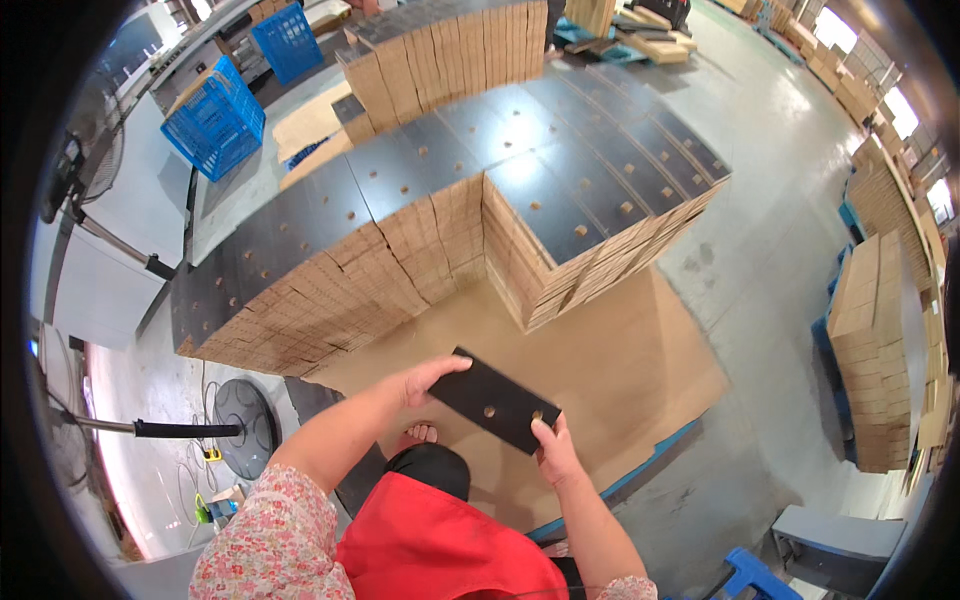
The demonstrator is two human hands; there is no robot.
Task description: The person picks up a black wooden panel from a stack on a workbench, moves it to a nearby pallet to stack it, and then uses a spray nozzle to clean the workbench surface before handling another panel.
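Note:
A short black board (478,393) with two drilled holes is held in front of me, tilted down to the right. My left hand (432,380) grips its left end, thumb on the top face. At the opposite end my right hand (554,446) holds the board with the thumb near one hole. Beyond it stand tall stacks of similar black-topped boards (330,215) with bare brown edges. A nearer block of stacked boards (590,190) juts toward me on the right. Brown sheet material (620,350) lies beneath the stacks.
Two blue plastic crates (215,118) stand at the far left. A fan stand with a round dark base (245,428) is on the left floor. More board stacks (880,350) line the right side. A blue-handled object (755,575) sits at the lower right, near a grey piece (838,540).

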